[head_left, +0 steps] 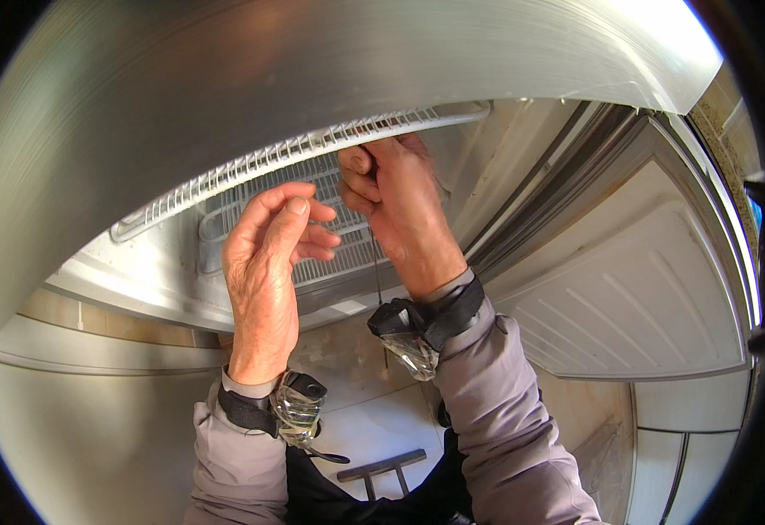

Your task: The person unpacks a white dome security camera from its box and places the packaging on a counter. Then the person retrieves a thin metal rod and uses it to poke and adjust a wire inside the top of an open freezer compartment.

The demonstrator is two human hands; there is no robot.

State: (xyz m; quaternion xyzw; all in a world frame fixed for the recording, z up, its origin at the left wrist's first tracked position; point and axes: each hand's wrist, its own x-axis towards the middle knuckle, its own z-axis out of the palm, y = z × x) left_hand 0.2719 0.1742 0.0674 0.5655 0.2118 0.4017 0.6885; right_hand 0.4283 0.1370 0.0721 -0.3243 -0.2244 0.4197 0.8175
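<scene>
My left hand (pixel 264 262) is raised in front of an open fridge compartment, its fingers loosely bent and apart, with nothing seen in them. To its right, my right hand (pixel 395 197) is closed, fingers curled, just under the right part of a white wire shelf (pixel 251 175). What it grips, if anything, is hidden. A thin dark rod or cord (pixel 376 267) runs down below that hand; whether the fingers hold it cannot be made out. Lower and deeper in the compartment lies a second wire shelf (pixel 325 267).
A brushed metal door or panel (pixel 312 70) curves across above the shelf. At right hangs an open door with a ribbed white inner face (pixel 636 293) and a dark seal (pixel 548 201). Below are floor tiles (pixel 382 429) and a dark metal T-shaped frame (pixel 382 466).
</scene>
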